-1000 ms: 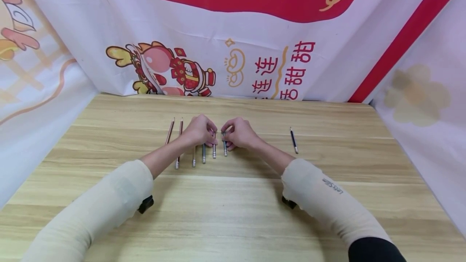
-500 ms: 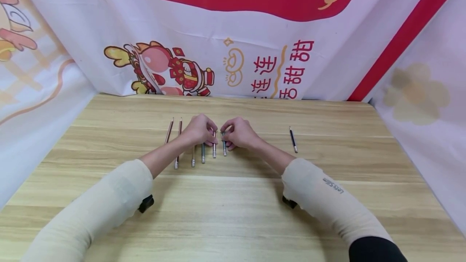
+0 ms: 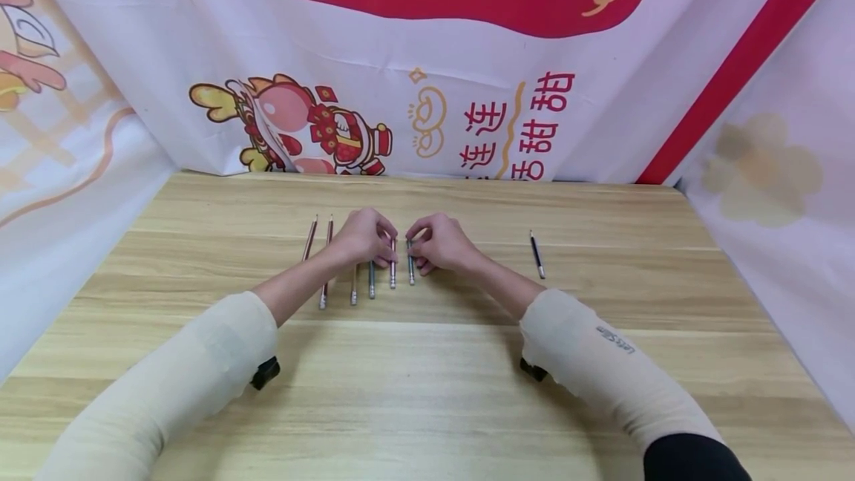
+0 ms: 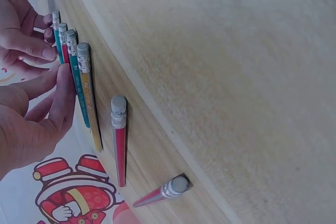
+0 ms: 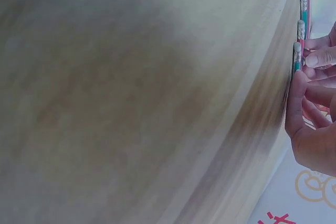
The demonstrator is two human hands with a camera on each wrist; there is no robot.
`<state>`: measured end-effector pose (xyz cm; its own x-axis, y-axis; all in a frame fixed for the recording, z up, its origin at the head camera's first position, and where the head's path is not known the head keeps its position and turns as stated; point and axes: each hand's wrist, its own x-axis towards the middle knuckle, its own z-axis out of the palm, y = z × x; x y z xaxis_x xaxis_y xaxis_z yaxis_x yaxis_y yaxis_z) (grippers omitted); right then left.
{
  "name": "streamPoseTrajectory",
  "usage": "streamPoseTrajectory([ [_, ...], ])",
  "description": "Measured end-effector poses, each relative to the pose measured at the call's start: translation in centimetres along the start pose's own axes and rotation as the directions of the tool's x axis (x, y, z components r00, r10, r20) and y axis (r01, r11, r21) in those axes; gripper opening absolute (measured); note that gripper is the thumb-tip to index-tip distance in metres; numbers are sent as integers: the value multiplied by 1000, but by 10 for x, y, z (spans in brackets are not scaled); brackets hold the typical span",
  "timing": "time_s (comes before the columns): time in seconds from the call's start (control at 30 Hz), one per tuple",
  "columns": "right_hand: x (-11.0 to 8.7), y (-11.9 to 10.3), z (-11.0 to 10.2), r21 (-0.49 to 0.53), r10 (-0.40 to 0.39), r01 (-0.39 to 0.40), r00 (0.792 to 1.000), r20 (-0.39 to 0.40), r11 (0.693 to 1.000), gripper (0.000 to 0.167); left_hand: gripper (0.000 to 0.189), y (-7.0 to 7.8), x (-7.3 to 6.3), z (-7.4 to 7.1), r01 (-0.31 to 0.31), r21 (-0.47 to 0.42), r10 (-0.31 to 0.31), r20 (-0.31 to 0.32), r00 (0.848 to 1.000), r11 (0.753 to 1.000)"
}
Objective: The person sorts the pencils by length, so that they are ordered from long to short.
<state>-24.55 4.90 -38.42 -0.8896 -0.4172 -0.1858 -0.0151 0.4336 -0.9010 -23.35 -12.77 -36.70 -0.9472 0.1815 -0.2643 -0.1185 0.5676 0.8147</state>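
Observation:
My left hand (image 3: 364,236) pinches a red pencil (image 3: 392,273) that lies on the table, eraser end toward me. Just to its right, my right hand (image 3: 441,242) pinches a green pencil (image 3: 410,273) between thumb and fingers. A narrow gap separates the two pencils. Left of the held red one lie a teal pencil (image 4: 79,85) and a yellow pencil (image 4: 89,98), roughly parallel to it. Two more red pencils, one nearer (image 4: 119,145) and one outermost (image 4: 163,191), lie further left, partly under my left forearm in the head view.
A short dark blue pencil (image 3: 537,254) lies apart on the right side of the wooden table (image 3: 427,392). Behind the table hangs a white and red printed cloth (image 3: 374,43), and cloth also borders both sides.
Both hands keep their places on the same two pencils. Only a slight shift of the head view shows.

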Motion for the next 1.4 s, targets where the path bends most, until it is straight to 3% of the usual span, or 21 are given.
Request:
streamPoseTrajectory([
  [0.37, -11, 4, -18, -4, -4, 4, 1000, -10, 1000, 26, 42, 8, 2, 5, -62, 82, 61, 14, 998, 995],
  [0.77, -27, 11, -49, 9, 17, -17, 999, -51, 1000, 29, 44, 14, 7, 16, -89, 103, 86, 34, 996, 991],
  [1.4, -53, 31, -101, 24, 39, -36, 990, -135, 999, 29, 38, 20, 8, 23, -80, 162, 76, 35, 997, 983],
])
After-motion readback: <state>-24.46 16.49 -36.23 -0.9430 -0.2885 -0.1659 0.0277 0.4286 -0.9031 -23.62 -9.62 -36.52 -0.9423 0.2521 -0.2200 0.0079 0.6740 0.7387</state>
